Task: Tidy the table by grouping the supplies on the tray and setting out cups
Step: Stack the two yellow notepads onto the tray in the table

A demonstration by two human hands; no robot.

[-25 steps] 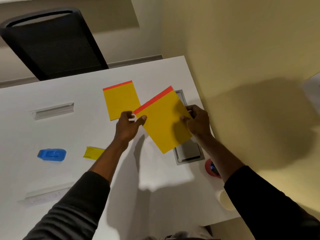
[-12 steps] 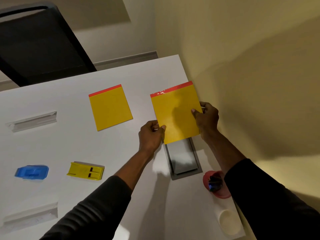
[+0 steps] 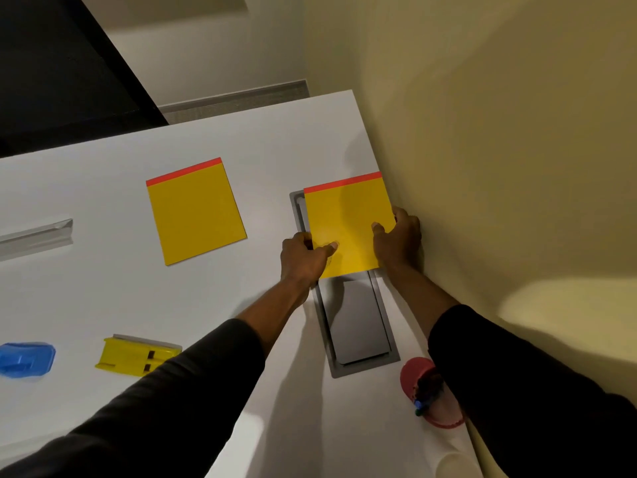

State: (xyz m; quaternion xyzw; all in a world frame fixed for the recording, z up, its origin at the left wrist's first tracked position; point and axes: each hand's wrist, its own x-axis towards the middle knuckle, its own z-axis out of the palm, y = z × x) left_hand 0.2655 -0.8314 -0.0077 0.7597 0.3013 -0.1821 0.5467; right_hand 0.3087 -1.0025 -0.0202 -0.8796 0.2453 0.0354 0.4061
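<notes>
Both hands hold a yellow notepad (image 3: 348,215) with a red top strip, low over the far end of the grey cable hatch (image 3: 358,326), near the wall. My left hand (image 3: 303,257) pinches its lower left corner. On its right edge my right hand (image 3: 396,239) grips with the thumb on top. A second yellow notepad (image 3: 194,210) lies flat on the white table (image 3: 103,291), to the left. A red cup (image 3: 431,391) with markers in it stands by the right table edge, partly behind my right sleeve. A white cup (image 3: 455,464) sits below it.
A yellow stapler (image 3: 138,355) and a blue stapler (image 3: 26,358) lie at the lower left. A clear acrylic holder (image 3: 38,236) lies at the far left. A black chair (image 3: 62,63) stands behind the table. The yellow wall (image 3: 499,167) runs along the table's right edge.
The held notepad has turned from tilted to square and moved right and away from me, toward the wall, lower over the hatch. Both hands went with it. The view shifted right.
</notes>
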